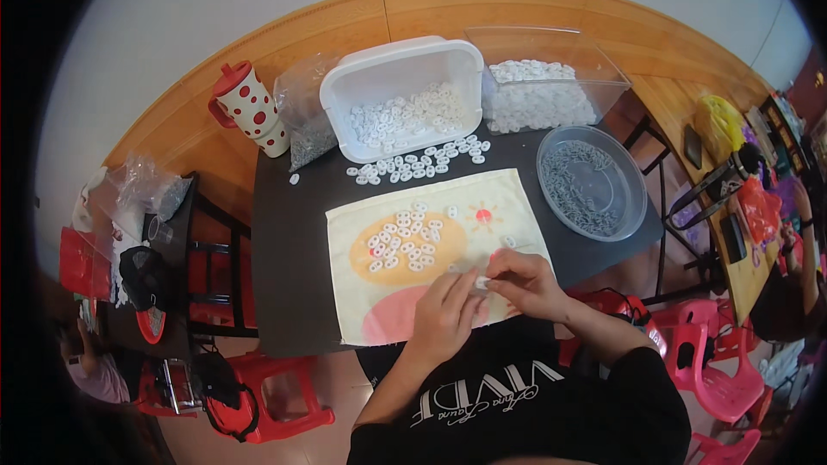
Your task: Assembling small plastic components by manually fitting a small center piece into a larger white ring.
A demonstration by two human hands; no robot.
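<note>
Over the near edge of a cream cloth (345, 301), my left hand (444, 314) and my right hand (524, 286) meet fingertip to fingertip. Between them shows part of a small white plastic piece (481, 282), pinched by the left fingers. My right fingers are pinched together against it; whether they also hold something tiny is hidden. Left of the hands, several white oval pieces with two holes (405, 239) lie loose on the cloth's orange patch. A few more single pieces (510, 242) rest near the right hand.
Behind the cloth, a white tub (332, 112) lies tipped with white pieces spilling out. Beside it are a transparent box (603, 77) of white pieces, a round tub (637, 198) of grey screws, a bag (310, 133) of grey bits and a dotted tumbler (257, 112). Red stools (284, 396) stand below.
</note>
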